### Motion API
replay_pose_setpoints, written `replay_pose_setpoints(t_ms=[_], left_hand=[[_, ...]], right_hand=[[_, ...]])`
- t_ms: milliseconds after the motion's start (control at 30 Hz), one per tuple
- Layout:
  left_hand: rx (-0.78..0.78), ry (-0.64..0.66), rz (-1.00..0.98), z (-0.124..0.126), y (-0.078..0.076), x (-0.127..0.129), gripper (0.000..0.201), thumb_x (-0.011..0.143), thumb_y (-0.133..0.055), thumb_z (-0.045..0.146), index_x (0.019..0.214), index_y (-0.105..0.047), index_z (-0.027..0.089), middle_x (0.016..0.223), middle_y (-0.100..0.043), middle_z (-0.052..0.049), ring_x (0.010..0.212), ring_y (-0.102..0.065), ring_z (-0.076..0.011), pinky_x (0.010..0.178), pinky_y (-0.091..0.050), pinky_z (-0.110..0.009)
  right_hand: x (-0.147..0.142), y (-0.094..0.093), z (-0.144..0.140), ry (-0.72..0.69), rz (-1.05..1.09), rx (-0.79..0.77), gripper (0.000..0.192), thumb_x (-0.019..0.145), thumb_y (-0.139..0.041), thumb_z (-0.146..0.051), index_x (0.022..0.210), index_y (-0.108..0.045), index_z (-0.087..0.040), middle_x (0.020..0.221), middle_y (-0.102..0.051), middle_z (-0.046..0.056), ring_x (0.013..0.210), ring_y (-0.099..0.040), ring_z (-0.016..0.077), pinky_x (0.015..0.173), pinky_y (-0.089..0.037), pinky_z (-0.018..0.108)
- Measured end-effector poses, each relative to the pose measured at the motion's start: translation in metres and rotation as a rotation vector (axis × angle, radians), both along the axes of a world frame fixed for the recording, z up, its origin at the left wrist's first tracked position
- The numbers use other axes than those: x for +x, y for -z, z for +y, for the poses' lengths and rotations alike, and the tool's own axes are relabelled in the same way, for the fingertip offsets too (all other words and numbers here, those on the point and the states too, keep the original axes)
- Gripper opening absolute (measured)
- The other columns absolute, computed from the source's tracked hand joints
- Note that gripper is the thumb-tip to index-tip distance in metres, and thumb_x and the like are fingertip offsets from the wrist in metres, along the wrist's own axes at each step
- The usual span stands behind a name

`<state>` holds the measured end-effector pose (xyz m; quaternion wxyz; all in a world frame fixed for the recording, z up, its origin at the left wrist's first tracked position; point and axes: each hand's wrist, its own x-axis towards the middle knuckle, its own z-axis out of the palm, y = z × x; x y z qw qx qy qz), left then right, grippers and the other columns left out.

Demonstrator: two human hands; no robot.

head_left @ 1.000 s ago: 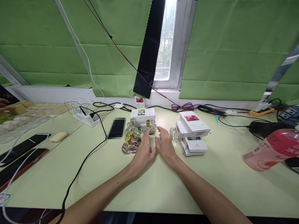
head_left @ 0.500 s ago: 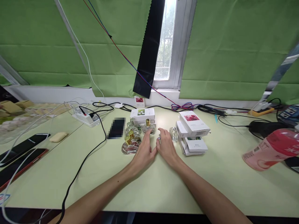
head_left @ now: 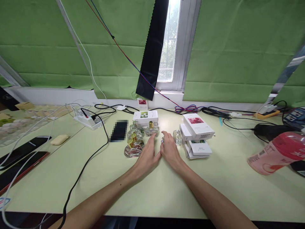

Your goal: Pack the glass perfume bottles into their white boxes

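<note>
My left hand [head_left: 147,157] rests low over the table with its fingers stretched out and the thumb apart, its tip close to my right hand. Beyond its fingers stands a glass perfume bottle [head_left: 152,130] with a gold cap. More perfume bottles [head_left: 133,148] with gold tops stand in a row to its left. My right hand [head_left: 170,151] is bent with fingers curled; a small shiny thing shows at its fingers, mostly hidden. Just right of that hand is a clear glass bottle [head_left: 177,136], beside a stack of white boxes [head_left: 199,127].
A white box [head_left: 145,117] lies behind the bottles. A dark pixelated phone-like object [head_left: 119,131] is left of them. A black cable [head_left: 82,171] runs to a power strip [head_left: 88,122]. Phones [head_left: 21,170] lie far left; a pink bottle [head_left: 274,154] lies at right.
Both hands have shifted very slightly to the right. The bottles and boxes stay where they were.
</note>
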<state>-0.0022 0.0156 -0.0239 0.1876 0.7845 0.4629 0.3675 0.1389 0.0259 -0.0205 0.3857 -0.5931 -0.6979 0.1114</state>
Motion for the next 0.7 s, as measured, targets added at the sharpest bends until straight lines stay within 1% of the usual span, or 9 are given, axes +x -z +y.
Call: replay_pose_setpoints(t_ms=[67,167,267,367,467,600,700], left_hand=[[-0.037,-0.003,0.021,-0.001,-0.002,0.001,0.073,0.092,-0.058,0.033,0.157,-0.030,0.015,0.147,-0.053,-0.021,0.126,-0.059,-0.0337,0.106,-0.047,-0.048],[-0.104,-0.019,0.076,-0.004,-0.007,0.002,0.072,0.094,-0.055,0.033,0.157,-0.028,0.013,0.147,-0.051,-0.024,0.120,-0.063,-0.0326,0.105,-0.047,-0.049],[-0.155,-0.023,0.111,-0.006,-0.010,0.003,0.072,0.094,-0.053,0.032,0.157,-0.025,0.009,0.147,-0.051,-0.027,0.119,-0.063,-0.0330,0.105,-0.047,-0.051],[-0.153,-0.016,0.104,-0.005,-0.010,0.002,0.071,0.094,-0.052,0.029,0.157,-0.025,0.009,0.143,-0.054,-0.026,0.120,-0.062,-0.0325,0.104,-0.047,-0.050],[-0.142,-0.011,0.096,-0.003,-0.006,0.001,0.070,0.094,-0.051,0.026,0.157,-0.025,0.010,0.139,-0.057,-0.025,0.120,-0.061,-0.0314,0.103,-0.048,-0.049],[-0.097,-0.011,0.077,0.000,0.000,0.000,0.069,0.093,-0.051,0.022,0.157,-0.026,0.013,0.133,-0.060,-0.021,0.117,-0.062,-0.0294,0.101,-0.050,-0.047],[-0.087,-0.004,0.078,0.002,0.003,-0.001,0.069,0.093,-0.050,0.020,0.157,-0.026,0.013,0.128,-0.062,-0.019,0.113,-0.062,-0.0281,0.100,-0.050,-0.046]], right_hand=[[0.000,0.000,0.000,-0.007,0.003,-0.001,0.065,0.076,-0.046,0.005,0.138,-0.049,-0.013,0.123,-0.062,0.018,0.115,-0.061,0.0292,0.096,-0.053,0.043],[0.000,-0.002,-0.001,-0.019,0.011,-0.012,0.064,0.076,-0.046,0.004,0.137,-0.049,-0.013,0.122,-0.063,0.018,0.114,-0.062,0.0287,0.096,-0.053,0.042],[0.000,-0.002,-0.002,-0.027,0.022,-0.011,0.062,0.077,-0.045,0.003,0.136,-0.049,-0.014,0.121,-0.063,0.016,0.112,-0.063,0.0268,0.095,-0.053,0.039],[-0.001,-0.002,-0.002,-0.036,0.031,-0.007,0.061,0.076,-0.045,0.003,0.135,-0.050,-0.015,0.119,-0.064,0.015,0.108,-0.064,0.0246,0.092,-0.053,0.036],[-0.001,-0.001,-0.002,-0.051,0.046,-0.003,0.061,0.076,-0.045,0.003,0.134,-0.050,-0.015,0.115,-0.065,0.013,0.104,-0.065,0.0234,0.090,-0.054,0.035],[-0.002,0.001,-0.001,-0.095,0.063,-0.006,0.061,0.075,-0.045,0.003,0.134,-0.050,-0.014,0.113,-0.065,0.013,0.104,-0.065,0.0236,0.090,-0.055,0.036],[-0.001,0.002,0.000,-0.134,0.069,-0.001,0.061,0.074,-0.047,0.004,0.132,-0.051,-0.015,0.113,-0.066,0.013,0.106,-0.066,0.0240,0.090,-0.055,0.036]])
